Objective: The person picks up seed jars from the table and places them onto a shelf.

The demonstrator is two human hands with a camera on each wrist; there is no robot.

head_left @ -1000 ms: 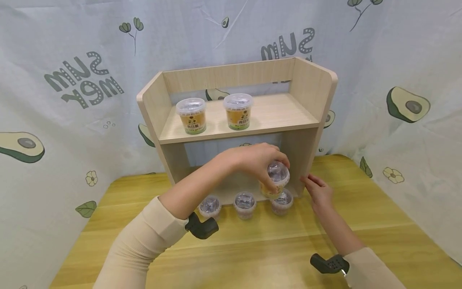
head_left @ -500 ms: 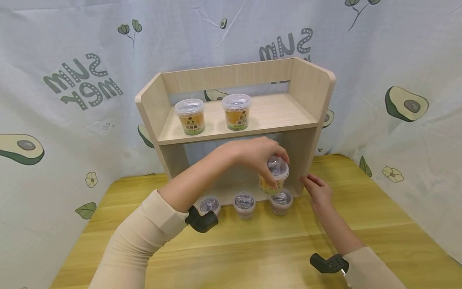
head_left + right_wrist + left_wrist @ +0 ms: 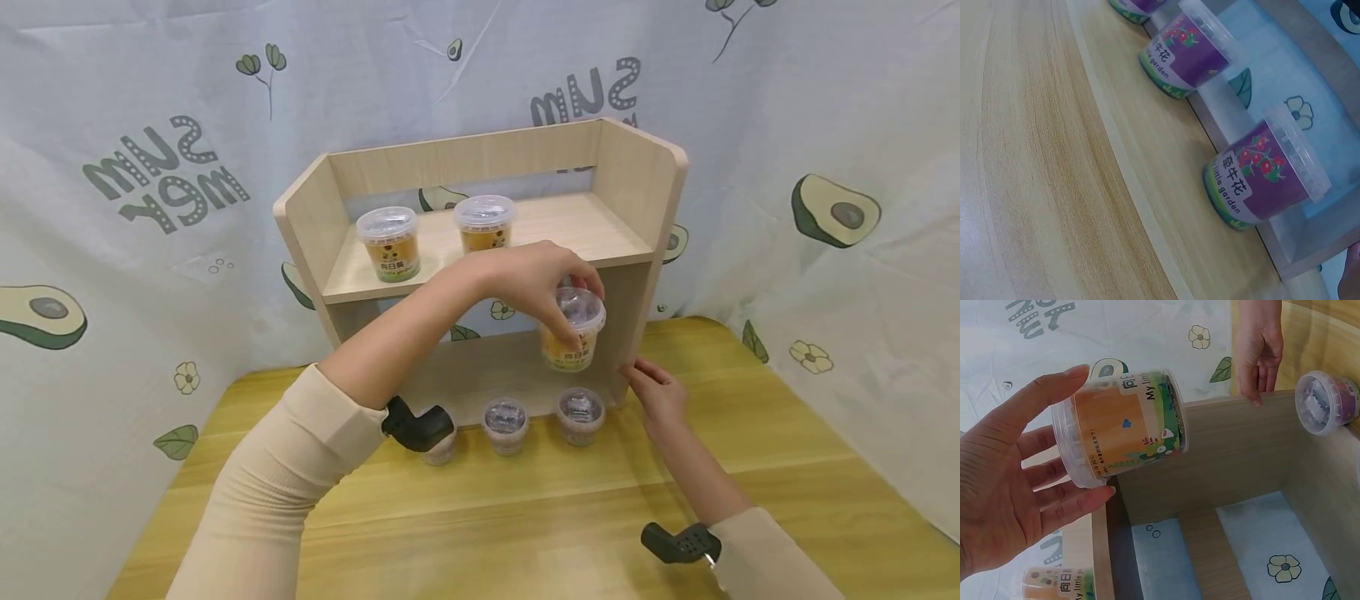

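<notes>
My left hand (image 3: pixel 536 279) grips a clear plastic cup (image 3: pixel 576 342) with an orange and green label by its lid, thumb on one side and fingers on the other. In the left wrist view this cup (image 3: pixel 1129 428) lies across the picture, held in front of the shelf's lower opening. My right hand (image 3: pixel 660 396) pinches the front edge of the light wooden shelf's (image 3: pixel 637 292) right side panel. Two more orange-labelled cups stand on the upper board: the left one (image 3: pixel 390 250) shows fully, the other (image 3: pixel 483 221) is partly covered by my left hand.
Three purple-labelled cups stand in a row along the shelf's lower front: right (image 3: pixel 580 417), middle (image 3: pixel 505 427) and left (image 3: pixel 441 450), this last partly behind the left wrist's black mount (image 3: pixel 416 427). Behind the wooden table (image 3: pixel 525 533) hangs a patterned cloth (image 3: pixel 150 67).
My left hand has raised the orange-labelled cup from just above the right purple cup to near the upper board. My right hand stays at the side panel. The view shifts slightly.
</notes>
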